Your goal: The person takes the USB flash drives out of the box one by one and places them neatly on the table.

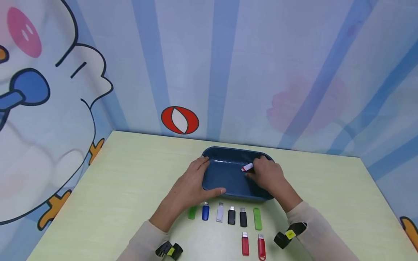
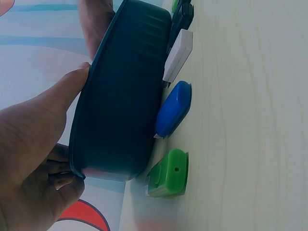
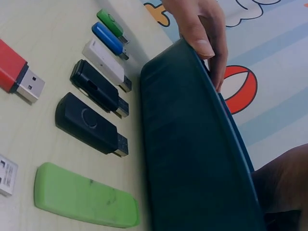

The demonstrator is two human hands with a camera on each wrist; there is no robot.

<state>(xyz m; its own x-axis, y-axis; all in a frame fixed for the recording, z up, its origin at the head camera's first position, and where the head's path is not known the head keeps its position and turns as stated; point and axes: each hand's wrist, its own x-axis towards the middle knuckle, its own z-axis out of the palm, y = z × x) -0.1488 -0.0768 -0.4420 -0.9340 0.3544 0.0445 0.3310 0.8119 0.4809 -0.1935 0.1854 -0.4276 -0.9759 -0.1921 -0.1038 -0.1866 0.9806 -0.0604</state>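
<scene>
A dark blue rectangular tray (image 1: 223,181) stands on the table. My left hand (image 1: 191,183) holds its left end, thumb over the near rim and fingers at the left side. Inside the tray's right part, my right hand (image 1: 268,174) pinches a small white stick with a red end (image 1: 247,167), which looks like a USB flash drive. The fingers partly cover it, and in the right wrist view the tray wall hides it. Before the tray lies a row of USB flash drives: green (image 2: 168,173), blue (image 2: 174,109), white (image 2: 178,55), two black (image 3: 91,124) and a light green stick (image 3: 86,196).
Two red USB flash drives (image 1: 245,244) lie nearer to me, below the right end of the row. The pale wooden table (image 1: 130,174) meets a blue striped, cartoon-printed backdrop (image 1: 245,72) behind the tray.
</scene>
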